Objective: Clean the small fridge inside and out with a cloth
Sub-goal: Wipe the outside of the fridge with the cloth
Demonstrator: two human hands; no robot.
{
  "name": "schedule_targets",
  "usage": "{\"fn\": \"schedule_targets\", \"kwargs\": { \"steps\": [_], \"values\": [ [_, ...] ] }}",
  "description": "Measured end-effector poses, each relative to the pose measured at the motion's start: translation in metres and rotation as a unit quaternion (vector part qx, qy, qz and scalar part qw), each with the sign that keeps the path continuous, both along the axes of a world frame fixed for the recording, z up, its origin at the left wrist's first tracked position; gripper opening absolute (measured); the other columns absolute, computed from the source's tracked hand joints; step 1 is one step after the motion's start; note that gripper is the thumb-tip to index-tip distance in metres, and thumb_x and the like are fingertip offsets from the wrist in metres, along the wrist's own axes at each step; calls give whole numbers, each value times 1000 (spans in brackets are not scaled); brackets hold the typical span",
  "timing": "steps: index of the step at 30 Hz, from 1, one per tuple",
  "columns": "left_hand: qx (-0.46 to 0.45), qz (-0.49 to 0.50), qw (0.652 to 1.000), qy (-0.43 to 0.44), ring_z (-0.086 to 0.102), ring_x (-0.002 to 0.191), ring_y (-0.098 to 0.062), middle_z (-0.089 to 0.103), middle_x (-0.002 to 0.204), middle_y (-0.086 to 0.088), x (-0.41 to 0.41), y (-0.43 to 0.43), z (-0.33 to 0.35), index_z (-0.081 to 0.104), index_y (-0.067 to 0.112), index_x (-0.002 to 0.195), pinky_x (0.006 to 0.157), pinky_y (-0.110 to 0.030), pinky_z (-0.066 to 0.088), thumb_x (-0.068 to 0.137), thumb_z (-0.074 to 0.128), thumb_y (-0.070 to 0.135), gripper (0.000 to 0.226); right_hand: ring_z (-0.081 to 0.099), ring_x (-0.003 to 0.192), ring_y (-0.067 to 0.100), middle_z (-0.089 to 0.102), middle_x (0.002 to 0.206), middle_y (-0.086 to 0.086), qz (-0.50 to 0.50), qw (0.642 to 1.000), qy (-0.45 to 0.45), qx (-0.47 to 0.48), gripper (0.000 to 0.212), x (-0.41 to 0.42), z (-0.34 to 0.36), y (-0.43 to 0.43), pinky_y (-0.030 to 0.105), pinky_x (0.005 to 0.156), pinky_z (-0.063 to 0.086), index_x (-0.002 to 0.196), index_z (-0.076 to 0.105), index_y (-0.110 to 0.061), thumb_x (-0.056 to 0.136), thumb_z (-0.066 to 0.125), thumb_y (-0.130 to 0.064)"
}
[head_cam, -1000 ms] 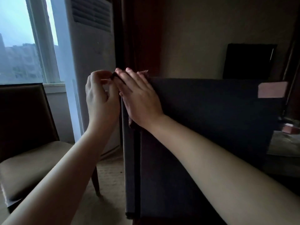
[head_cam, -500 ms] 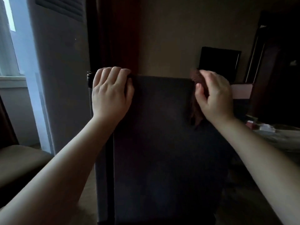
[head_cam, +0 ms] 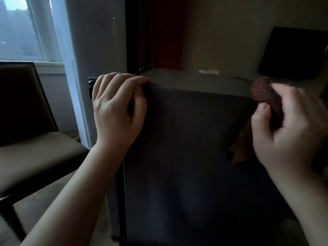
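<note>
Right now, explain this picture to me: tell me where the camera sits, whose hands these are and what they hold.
No machine here: a person wears a camera on the head, looking forward and down, so you see their own arms. The left hand grips the top front corner of the small fridge. The right hand holds a reddish-brown cloth near the fridge's upper right edge. A pale patch shows on the fridge top. A chair stands to the left.
</note>
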State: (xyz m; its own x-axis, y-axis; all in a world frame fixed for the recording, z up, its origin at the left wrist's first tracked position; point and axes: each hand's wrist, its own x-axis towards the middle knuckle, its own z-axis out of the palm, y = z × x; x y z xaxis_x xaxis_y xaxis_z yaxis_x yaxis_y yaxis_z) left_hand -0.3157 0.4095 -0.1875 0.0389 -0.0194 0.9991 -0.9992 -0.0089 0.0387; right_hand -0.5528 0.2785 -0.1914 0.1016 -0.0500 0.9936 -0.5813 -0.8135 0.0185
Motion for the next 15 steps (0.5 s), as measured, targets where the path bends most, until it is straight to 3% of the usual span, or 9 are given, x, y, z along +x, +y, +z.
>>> {"fn": "schedule_targets", "kwargs": {
  "steps": [3,8,11,15],
  "values": [
    [45,0,999,23,61,95,-24,69,100,-7,-6,7,4,71,1,98,93,-33,40,93,44,4,28,58,94,40,63,102,22,17,996,81,37,38,-10,11,-2,51,86,45,110,62,5,97,40,-24],
    [122,3,991,63,61,106,-25,67,109,-11,-15,21,11,70,-4,100,97,-41,42,91,43,3,30,59,104,32,66,108,15,88,964,218,122,36,-15,57,-3,42,93,45,110,65,1,93,47,-24],
    [160,19,983,84,59,108,-26,66,111,-12,-18,25,16,69,-4,100,100,-38,39,89,42,6,31,53,124,23,63,125,7,128,938,229,228,39,-14,75,-6,37,107,39,116,66,-3,91,47,-27],
    [212,59,970,104,57,109,-27,67,109,-12,-16,20,19,66,4,102,98,-43,38,91,41,14,29,53,125,14,62,128,2,148,902,239,327,39,-14,75,-8,32,107,39,117,67,-9,92,46,-31]
  ]
}}
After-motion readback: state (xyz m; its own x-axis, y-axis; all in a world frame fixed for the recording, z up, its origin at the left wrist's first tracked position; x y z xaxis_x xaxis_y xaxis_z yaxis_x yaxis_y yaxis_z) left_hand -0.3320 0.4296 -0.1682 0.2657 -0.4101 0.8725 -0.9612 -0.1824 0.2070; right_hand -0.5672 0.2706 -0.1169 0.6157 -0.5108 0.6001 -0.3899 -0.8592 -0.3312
